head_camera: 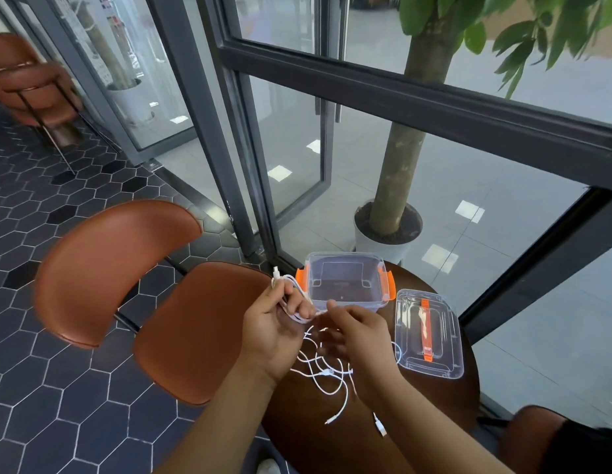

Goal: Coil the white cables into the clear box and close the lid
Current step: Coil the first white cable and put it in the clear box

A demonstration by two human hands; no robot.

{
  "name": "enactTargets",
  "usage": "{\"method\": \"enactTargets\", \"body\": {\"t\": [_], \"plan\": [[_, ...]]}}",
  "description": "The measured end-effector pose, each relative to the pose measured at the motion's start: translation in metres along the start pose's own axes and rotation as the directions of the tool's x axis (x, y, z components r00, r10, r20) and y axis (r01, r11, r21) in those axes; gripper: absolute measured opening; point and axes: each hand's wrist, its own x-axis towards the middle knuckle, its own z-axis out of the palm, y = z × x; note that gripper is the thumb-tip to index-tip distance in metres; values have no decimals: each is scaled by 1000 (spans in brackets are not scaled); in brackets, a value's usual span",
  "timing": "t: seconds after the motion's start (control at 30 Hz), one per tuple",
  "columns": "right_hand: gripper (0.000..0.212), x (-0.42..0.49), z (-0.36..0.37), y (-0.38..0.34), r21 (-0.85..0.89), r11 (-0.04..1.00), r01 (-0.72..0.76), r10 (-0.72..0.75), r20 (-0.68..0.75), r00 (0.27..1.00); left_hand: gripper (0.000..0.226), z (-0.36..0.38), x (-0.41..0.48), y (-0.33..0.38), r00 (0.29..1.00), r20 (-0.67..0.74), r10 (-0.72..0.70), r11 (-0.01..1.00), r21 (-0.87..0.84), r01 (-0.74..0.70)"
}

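My left hand [275, 323] grips several loops of a white cable [291, 289], its plug end sticking up above the fingers. My right hand [352, 331] pinches the same cable just right of the loops. More white cables [327, 378] lie tangled on the dark round table [444, 401] below both hands. The clear box [345, 285] with orange clips stands open and empty at the table's far side, just beyond my hands. Its clear lid [429, 333] with an orange handle lies flat to the right of the box.
A brown chair [133, 278] stands left of the table, close to my left arm. Behind the table is a glass wall with dark frames, and a potted tree [390, 230] outside it. Another brown chair [34, 87] is far left.
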Motion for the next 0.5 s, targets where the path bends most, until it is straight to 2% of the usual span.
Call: {"method": "enactTargets", "body": {"t": [0.1, 0.27, 0.4, 0.5], "plan": [[36, 2, -1, 3, 150, 984, -96, 92, 29, 995, 26, 1, -1, 1, 999, 50, 5, 1000, -7, -5], [17, 7, 1, 1, 319, 929, -186, 148, 139, 979, 29, 1, -3, 4, 997, 74, -31, 1000, 2, 31], [18, 11, 5, 4, 306, 946, -109, 107, 21, 994, 29, 7, -7, 7, 997, 47, -69, 995, 71, 65], [15, 9, 7, 7, 308, 951, -37, 68, -90, 994, 21, 11, -9, 7, 997, -9, -80, 991, 103, 80]]}}
